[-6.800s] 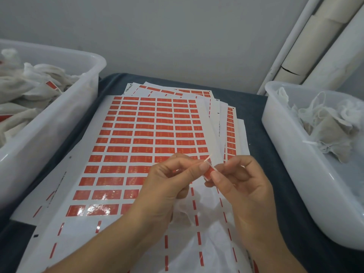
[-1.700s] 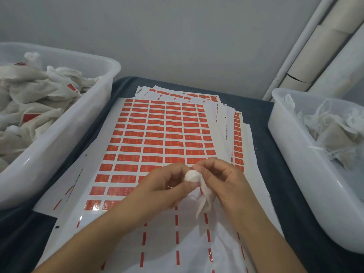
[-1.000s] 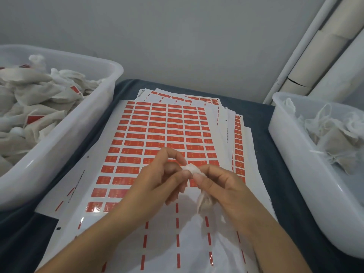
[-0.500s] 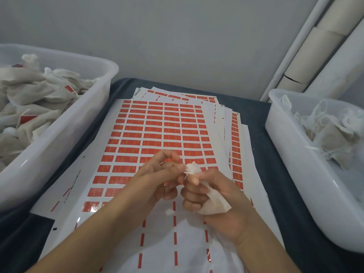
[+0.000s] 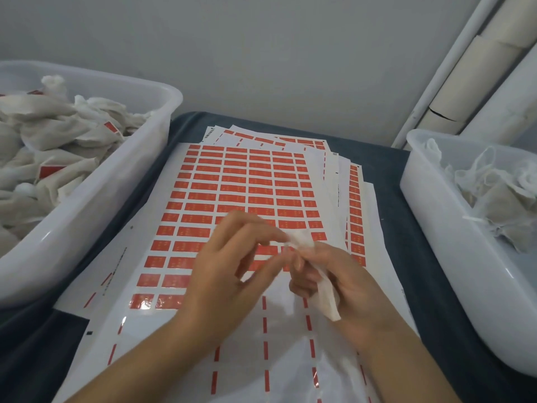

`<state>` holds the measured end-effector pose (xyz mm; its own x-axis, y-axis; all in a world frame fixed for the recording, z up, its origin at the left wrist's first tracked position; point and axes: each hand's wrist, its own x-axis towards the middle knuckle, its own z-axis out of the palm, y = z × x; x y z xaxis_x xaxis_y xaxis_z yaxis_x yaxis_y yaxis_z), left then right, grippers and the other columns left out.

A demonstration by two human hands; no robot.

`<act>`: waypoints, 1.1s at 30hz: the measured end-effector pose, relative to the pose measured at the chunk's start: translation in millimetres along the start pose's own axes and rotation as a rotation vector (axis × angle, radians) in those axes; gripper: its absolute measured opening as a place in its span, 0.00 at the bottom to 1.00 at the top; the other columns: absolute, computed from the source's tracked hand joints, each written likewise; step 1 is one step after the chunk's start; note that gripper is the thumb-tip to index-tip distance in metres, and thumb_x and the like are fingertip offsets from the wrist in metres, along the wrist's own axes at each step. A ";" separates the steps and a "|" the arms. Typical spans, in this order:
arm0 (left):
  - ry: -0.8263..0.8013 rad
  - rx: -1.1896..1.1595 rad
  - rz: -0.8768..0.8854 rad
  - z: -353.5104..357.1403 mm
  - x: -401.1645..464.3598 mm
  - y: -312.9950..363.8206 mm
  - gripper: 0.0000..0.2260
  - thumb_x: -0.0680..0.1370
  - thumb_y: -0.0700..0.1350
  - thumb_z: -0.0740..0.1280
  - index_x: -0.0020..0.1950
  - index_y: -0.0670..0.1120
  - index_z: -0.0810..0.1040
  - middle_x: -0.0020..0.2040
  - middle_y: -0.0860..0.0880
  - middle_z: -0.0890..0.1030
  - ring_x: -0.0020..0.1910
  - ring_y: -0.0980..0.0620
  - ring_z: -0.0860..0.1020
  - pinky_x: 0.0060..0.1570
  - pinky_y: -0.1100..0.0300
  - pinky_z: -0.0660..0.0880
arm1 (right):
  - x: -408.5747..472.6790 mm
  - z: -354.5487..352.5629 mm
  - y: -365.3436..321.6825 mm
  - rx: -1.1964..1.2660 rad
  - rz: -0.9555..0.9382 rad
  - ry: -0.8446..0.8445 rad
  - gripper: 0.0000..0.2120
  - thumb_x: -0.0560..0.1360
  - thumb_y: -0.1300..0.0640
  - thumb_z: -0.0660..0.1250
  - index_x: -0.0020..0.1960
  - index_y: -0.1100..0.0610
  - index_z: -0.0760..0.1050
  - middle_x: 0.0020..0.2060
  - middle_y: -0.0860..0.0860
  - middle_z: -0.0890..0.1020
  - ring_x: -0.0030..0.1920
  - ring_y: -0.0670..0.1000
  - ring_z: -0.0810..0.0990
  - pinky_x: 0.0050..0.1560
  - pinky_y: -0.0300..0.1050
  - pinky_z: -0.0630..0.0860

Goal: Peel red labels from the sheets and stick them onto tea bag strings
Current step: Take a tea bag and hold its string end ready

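A stack of label sheets lies in front of me, its upper rows full of red labels and its lower rows peeled. Over the sheet, my right hand holds a white tea bag, whose top end sticks out above my fingers. My left hand is beside it, thumb and forefinger pinched at the bag's top end; the string there is too blurred to make out. No loose label shows in either hand.
A white tub on the left is heaped with tea bags, some with red labels. A second white tub on the right holds fewer bags. Both stand on a dark blue tabletop. Pale tubes lean at the back right.
Since the oldest frame the pinched red label is gone from my fingers. The tea bag has come up into my right hand, and my left fingers keep working at its top.
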<state>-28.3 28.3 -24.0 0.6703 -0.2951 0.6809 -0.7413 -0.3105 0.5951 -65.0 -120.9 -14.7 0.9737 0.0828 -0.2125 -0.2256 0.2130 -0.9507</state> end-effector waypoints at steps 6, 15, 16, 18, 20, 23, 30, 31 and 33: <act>-0.043 -0.070 -0.083 0.4 -0.2 0.4 0.07 0.70 0.45 0.68 0.46 0.54 0.75 0.43 0.63 0.73 0.44 0.60 0.75 0.39 0.76 0.73 | -0.5 0.3 0.3 -0.103 -0.023 -0.029 0.14 0.71 0.49 0.61 0.28 0.50 0.77 0.26 0.47 0.73 0.29 0.43 0.72 0.36 0.34 0.71; -0.123 -0.365 -0.453 0.9 2.3 3.5 0.09 0.66 0.53 0.67 0.45 0.59 0.74 0.42 0.65 0.78 0.38 0.62 0.78 0.29 0.73 0.72 | -1.1 1.6 -1.8 0.019 -0.017 -0.132 0.18 0.73 0.51 0.57 0.27 0.51 0.74 0.24 0.46 0.71 0.27 0.44 0.69 0.33 0.35 0.70; -0.154 -0.463 -0.542 0.4 3.4 3.1 0.10 0.65 0.53 0.67 0.45 0.57 0.76 0.39 0.62 0.79 0.34 0.61 0.78 0.28 0.72 0.72 | -1.1 1.5 -1.9 0.034 -0.010 -0.142 0.18 0.73 0.51 0.57 0.27 0.51 0.74 0.24 0.46 0.71 0.27 0.44 0.69 0.33 0.35 0.70; -0.230 -0.651 -0.686 -1.7 5.1 1.0 0.11 0.63 0.54 0.69 0.42 0.53 0.81 0.33 0.56 0.79 0.27 0.58 0.74 0.28 0.69 0.73 | -0.9 0.7 -2.0 0.043 0.004 -0.144 0.18 0.73 0.51 0.57 0.27 0.51 0.74 0.24 0.46 0.71 0.27 0.44 0.69 0.33 0.36 0.70; -0.306 -0.780 -0.779 -4.1 5.0 -3.1 0.12 0.62 0.55 0.70 0.40 0.50 0.83 0.32 0.51 0.78 0.27 0.57 0.72 0.29 0.69 0.71 | -0.3 0.0 -2.1 0.046 0.011 -0.138 0.17 0.73 0.51 0.57 0.28 0.51 0.74 0.25 0.47 0.71 0.27 0.45 0.69 0.34 0.36 0.70; -0.431 -0.991 -0.847 -5.0 4.9 -7.5 0.08 0.68 0.52 0.72 0.37 0.49 0.82 0.30 0.51 0.75 0.27 0.59 0.71 0.28 0.70 0.69 | 0.0 -1.1 -2.7 0.036 0.004 -0.115 0.16 0.73 0.51 0.58 0.29 0.52 0.76 0.25 0.47 0.71 0.27 0.44 0.70 0.33 0.36 0.70; -0.476 -1.130 -0.930 5.6 6.6 -19.8 0.07 0.69 0.53 0.67 0.36 0.52 0.80 0.27 0.53 0.71 0.23 0.58 0.68 0.22 0.68 0.68 | -3.6 4.7 -1.0 -0.054 -0.054 0.054 0.07 0.69 0.46 0.70 0.37 0.49 0.81 0.30 0.47 0.76 0.31 0.43 0.76 0.35 0.33 0.73; -0.471 -1.094 -0.932 6.1 7.1 -20.0 0.07 0.68 0.54 0.67 0.35 0.52 0.80 0.27 0.53 0.71 0.23 0.58 0.69 0.22 0.68 0.68 | -3.2 4.8 0.0 -0.077 -0.056 0.090 0.08 0.65 0.45 0.70 0.39 0.49 0.82 0.31 0.48 0.76 0.31 0.44 0.76 0.35 0.33 0.74; -0.465 -1.019 -0.974 7.2 7.7 -20.3 0.08 0.69 0.53 0.65 0.32 0.53 0.80 0.26 0.53 0.71 0.22 0.58 0.69 0.23 0.67 0.68 | -2.4 4.0 0.0 -0.097 -0.054 0.142 0.12 0.61 0.47 0.69 0.43 0.50 0.81 0.34 0.47 0.79 0.32 0.44 0.77 0.35 0.33 0.74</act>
<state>-7.8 25.9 -33.8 0.7115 -0.6642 -0.2292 0.4217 0.1427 0.8954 -67.5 -117.2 -13.3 0.9808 -0.0659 -0.1833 -0.1748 0.1178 -0.9775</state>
